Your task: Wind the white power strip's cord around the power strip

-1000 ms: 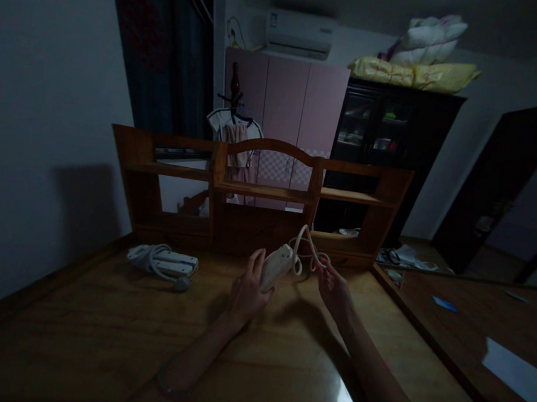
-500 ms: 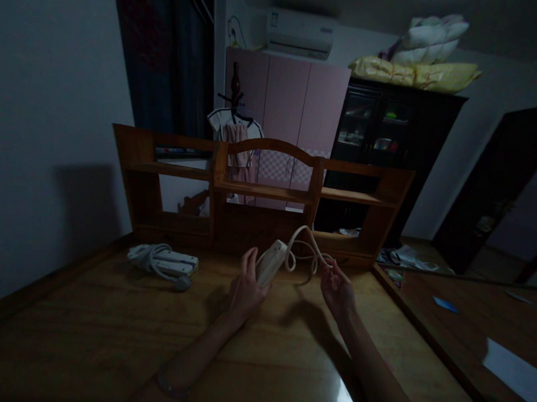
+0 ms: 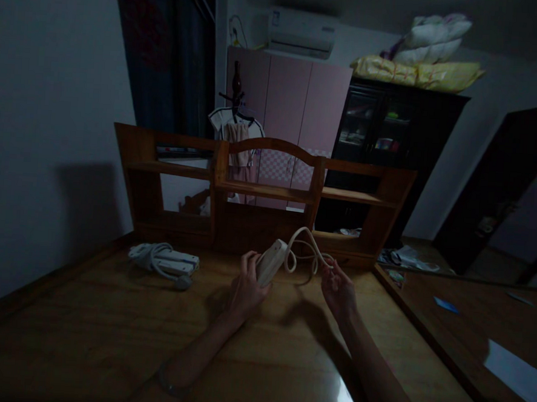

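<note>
My left hand point(image 3: 247, 287) is closed around a white power strip point(image 3: 271, 263), held tilted above the wooden desk point(image 3: 259, 358). From the strip's upper end a pale cord point(image 3: 302, 230) arches and loops over to the right. My right hand point(image 3: 338, 288) pinches that cord between thumb and fingers; the plug end does not show clearly. On the desk to the left lies a second power strip point(image 3: 178, 260), its grey cord point(image 3: 153, 257) wrapped around it and its plug point(image 3: 183, 282) resting on the wood.
A wooden shelf unit point(image 3: 264, 193) runs along the desk's back edge. At the left rises a wall point(image 3: 44, 211). A raised wooden edge point(image 3: 418, 316) borders the right side, with a white sheet point(image 3: 515, 371) and a blue card point(image 3: 445, 304) on the surface beyond.
The fingers of my left hand have curled down closer around the power strip. My right hand and the cord stay nearly where they were.
</note>
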`<action>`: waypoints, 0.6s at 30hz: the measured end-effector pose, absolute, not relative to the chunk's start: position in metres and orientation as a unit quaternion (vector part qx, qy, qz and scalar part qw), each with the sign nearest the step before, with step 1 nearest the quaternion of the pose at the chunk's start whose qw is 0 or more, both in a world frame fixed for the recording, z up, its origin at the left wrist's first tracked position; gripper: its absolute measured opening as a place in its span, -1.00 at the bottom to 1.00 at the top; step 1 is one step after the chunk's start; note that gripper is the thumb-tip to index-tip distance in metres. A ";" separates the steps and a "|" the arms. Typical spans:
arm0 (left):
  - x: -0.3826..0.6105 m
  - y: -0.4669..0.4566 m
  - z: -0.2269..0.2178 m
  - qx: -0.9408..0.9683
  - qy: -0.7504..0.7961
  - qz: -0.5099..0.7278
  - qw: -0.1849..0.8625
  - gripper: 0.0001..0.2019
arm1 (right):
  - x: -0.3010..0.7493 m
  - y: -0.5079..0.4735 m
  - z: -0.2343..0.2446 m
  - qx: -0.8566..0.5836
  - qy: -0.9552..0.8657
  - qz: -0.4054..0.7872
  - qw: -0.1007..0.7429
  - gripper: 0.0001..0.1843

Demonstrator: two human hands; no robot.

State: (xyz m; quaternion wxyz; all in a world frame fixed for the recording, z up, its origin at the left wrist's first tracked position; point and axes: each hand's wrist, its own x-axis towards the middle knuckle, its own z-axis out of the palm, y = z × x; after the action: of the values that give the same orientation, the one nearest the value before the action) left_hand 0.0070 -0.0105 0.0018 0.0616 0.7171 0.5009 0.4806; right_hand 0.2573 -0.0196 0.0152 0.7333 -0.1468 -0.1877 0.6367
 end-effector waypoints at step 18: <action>0.008 -0.011 0.001 0.717 0.491 0.490 0.065 -0.44 | 0.261 -0.020 0.015 -0.149 -0.200 0.651 0.717 -0.86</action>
State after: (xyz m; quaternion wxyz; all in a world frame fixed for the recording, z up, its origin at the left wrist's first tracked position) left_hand 0.0079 -0.0106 0.0009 0.0648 0.7171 0.4914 0.4900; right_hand 0.2605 -0.0197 0.0153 0.7175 -0.1491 -0.1995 0.6505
